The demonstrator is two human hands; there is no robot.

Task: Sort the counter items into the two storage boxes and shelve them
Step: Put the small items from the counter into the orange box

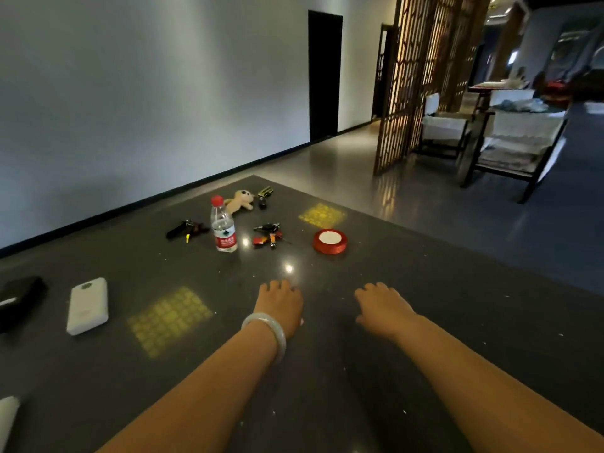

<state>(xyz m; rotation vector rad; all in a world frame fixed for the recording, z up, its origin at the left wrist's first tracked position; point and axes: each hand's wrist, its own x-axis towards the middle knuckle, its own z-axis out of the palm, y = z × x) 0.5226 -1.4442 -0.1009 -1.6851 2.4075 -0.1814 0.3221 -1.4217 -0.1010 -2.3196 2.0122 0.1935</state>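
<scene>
Both forearms reach out low over the dark, speckled surface, and each ends in an idle hand: the left hand, with a pale bangle at the wrist, and the right hand lie palm down with fingers loosely bent, their grip apart and holding nothing, so they look poised to start rather than busy. Whether the fingertips touch the stone cannot be told. Everything to be sorted sits beyond them, scattered, which suggests that sorting has hardly begun. Straight ahead a water bottle with a red cap stands upright, the only tall item, and probably the easiest to knock over when reaching past it. Just behind it lies a small plush toy, with a little dark-and-yellow object beside it that is too small to name. Left of the bottle rests a dark bunch of keys; to its right, a second bunch of keys with red tags, and further right a red ribbon spool lies flat on its side face. Off to the left are a white power bank and, at the frame edge, a black case. No storage boxes or shelf are in view — they must be fetched or lie outside the frame. Two yellow lattice patches of light fall on the stone, probably cast through the wooden screen behind.
</scene>
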